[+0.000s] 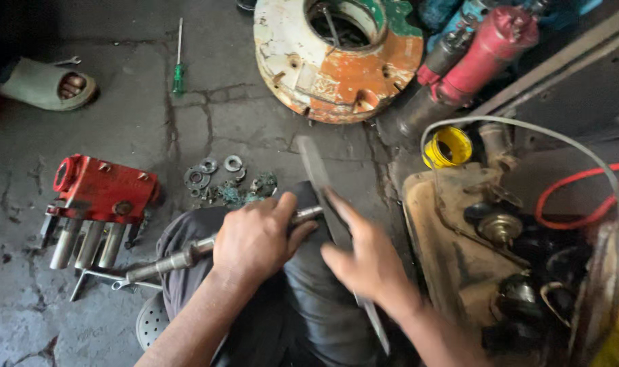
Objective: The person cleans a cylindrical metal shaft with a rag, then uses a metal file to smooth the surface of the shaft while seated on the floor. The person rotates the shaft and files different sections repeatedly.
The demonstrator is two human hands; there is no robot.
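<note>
My left hand (pixel 255 238) grips a long steel shaft (pixel 170 259) that lies across my lap, its left end reaching toward the floor. My right hand (pixel 364 261) holds a long flat metal file (pixel 316 170), blurred by motion, laid across the shaft's right end (pixel 309 213). The file's upper tip points toward the round casting, and its lower part runs under my right wrist. Both hands sit above my grey trouser legs (pixel 309 285).
A red pump block (pixel 102 194) with three steel pistons lies on the cracked concrete at left. Washers and small parts (pixel 224 180) are scattered ahead. A round orange-and-white casting (pixel 337 58), a green screwdriver (pixel 179 68), a red cylinder (pixel 479 51), and a greasy engine (pixel 500 251) with hoses surround me. Another person's sandalled foot (pixel 48 85) is top left.
</note>
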